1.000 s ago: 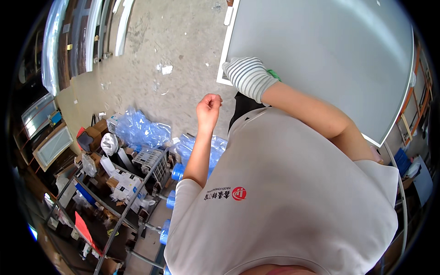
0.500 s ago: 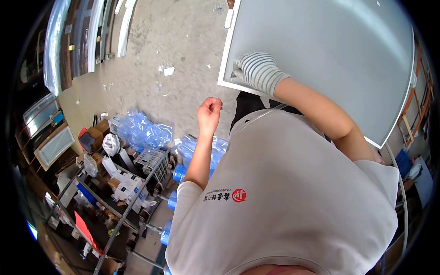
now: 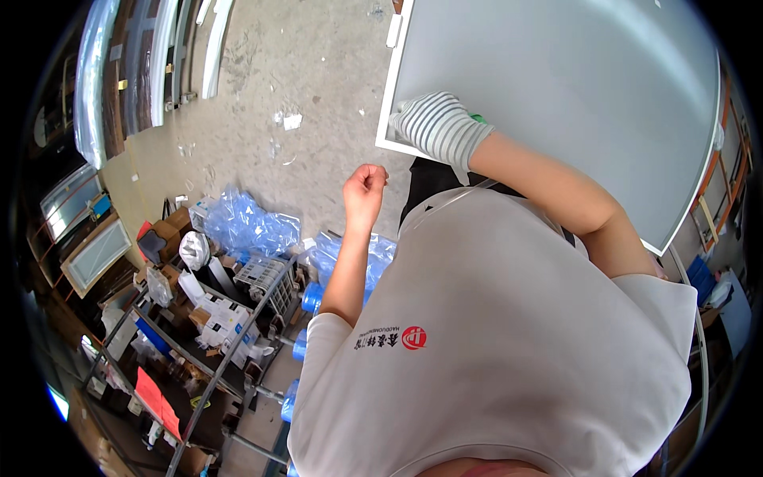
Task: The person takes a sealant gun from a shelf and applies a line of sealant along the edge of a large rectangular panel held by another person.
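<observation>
Panel (image 3: 556, 103): 1 o'clock, white-edged.
Right hand (image 3: 443, 127): gloved, at panel's 7 o'clock corner (image 3: 383, 141); cannot tell grasp.
Left hand (image 3: 364, 192): clenched loosely, apart from panel.
Floor (image 3: 262, 95): from panel's 9 o'clock edge (image 3: 388, 91) to wrapped lengths (image 3: 93, 87).

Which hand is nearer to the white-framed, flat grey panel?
Right. The striped-gloved right hand is at the near-left corner of the panel; the bare left hand is apart, short of that corner.

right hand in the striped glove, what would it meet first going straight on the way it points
Probably the white edge of the grey panel, just ahead of the right hand; depth is unclear, so it might pass above that and over the floor.
</observation>
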Demonstrator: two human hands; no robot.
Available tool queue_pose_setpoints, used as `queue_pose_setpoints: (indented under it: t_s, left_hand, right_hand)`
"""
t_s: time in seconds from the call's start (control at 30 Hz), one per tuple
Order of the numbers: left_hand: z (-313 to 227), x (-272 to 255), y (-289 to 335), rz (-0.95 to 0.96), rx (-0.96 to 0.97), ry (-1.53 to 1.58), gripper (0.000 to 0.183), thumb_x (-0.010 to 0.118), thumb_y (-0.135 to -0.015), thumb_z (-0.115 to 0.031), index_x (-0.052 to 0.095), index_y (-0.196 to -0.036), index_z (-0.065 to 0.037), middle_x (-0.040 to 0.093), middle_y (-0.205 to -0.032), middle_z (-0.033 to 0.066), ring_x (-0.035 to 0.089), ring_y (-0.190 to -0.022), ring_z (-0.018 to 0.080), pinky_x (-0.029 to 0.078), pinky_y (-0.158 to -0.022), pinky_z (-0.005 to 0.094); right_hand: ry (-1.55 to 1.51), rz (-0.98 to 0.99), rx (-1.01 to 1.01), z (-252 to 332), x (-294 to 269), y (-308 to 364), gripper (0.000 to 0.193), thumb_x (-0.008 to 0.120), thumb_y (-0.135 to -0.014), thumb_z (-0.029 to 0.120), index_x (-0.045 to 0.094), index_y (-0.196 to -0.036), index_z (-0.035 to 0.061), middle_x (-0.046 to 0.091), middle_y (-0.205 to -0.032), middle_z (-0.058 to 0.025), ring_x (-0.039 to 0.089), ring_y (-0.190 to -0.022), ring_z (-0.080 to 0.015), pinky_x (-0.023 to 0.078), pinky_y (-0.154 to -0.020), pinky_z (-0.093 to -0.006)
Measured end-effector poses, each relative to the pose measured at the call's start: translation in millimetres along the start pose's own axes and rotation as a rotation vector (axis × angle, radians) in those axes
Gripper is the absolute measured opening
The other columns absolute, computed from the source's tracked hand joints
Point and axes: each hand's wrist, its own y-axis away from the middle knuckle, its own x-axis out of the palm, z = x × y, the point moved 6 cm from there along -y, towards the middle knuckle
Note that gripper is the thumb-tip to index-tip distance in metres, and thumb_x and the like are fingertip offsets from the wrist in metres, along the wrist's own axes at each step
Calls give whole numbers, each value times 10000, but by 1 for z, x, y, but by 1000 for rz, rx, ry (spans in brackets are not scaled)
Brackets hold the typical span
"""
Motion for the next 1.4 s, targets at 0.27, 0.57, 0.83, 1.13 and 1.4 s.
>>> queue_pose_setpoints:
  t_s: [0.27, 0.57, 0.83, 1.13, 1.4]
  left_hand:
    - [4, 2, 1, -21, 13, 9, 139, 569, -875, -112, 598, -819, 12, 621, -748, 39, 578, -670, 94, 479, -650, 229]
    - [-2, 7, -4, -25, 54, 59, 144, 595, -855, -119, 591, -775, 1, 591, -671, -4, 501, -595, 33, 411, -557, 187]
    - [-33, -4, 4, -183, 299, -168, 63, 624, -795, -49, 596, -827, -2, 583, -731, 49, 538, -623, 107, 459, -602, 236]
    - [-93, 11, 22, -250, 540, -302, 170, 642, -770, -16, 614, -937, -8, 586, -834, 79, 570, -712, 154, 483, -699, 268]
    - [-52, 50, 23, 170, 249, -55, 141, 613, -838, -87, 624, -952, -6, 615, -805, 51, 572, -720, 117, 476, -675, 247]
  right_hand:
    - [-145, -244, -83, -13, 19, 1, 211, 538, -833, 269, 637, -980, 155, 604, -903, -52, 575, -873, -243, 483, -756, -379]
    - [58, 143, -50, -13, 26, 13, 191, 533, -792, 161, 633, -951, 127, 599, -916, -43, 576, -901, -226, 486, -763, -354]
    - [-121, -79, -147, -18, 16, 18, 197, 525, -798, 156, 629, -965, 141, 598, -902, -30, 570, -881, -219, 476, -755, -348]
    - [-162, -323, -313, -25, 13, -1, 202, 521, -819, 182, 673, -933, 251, 613, -936, 11, 551, -925, -198, 436, -807, -344]
    - [-204, -36, -413, -54, 14, 44, 222, 537, -777, 147, 663, -931, 246, 592, -884, 9, 540, -886, -197, 432, -787, -344]
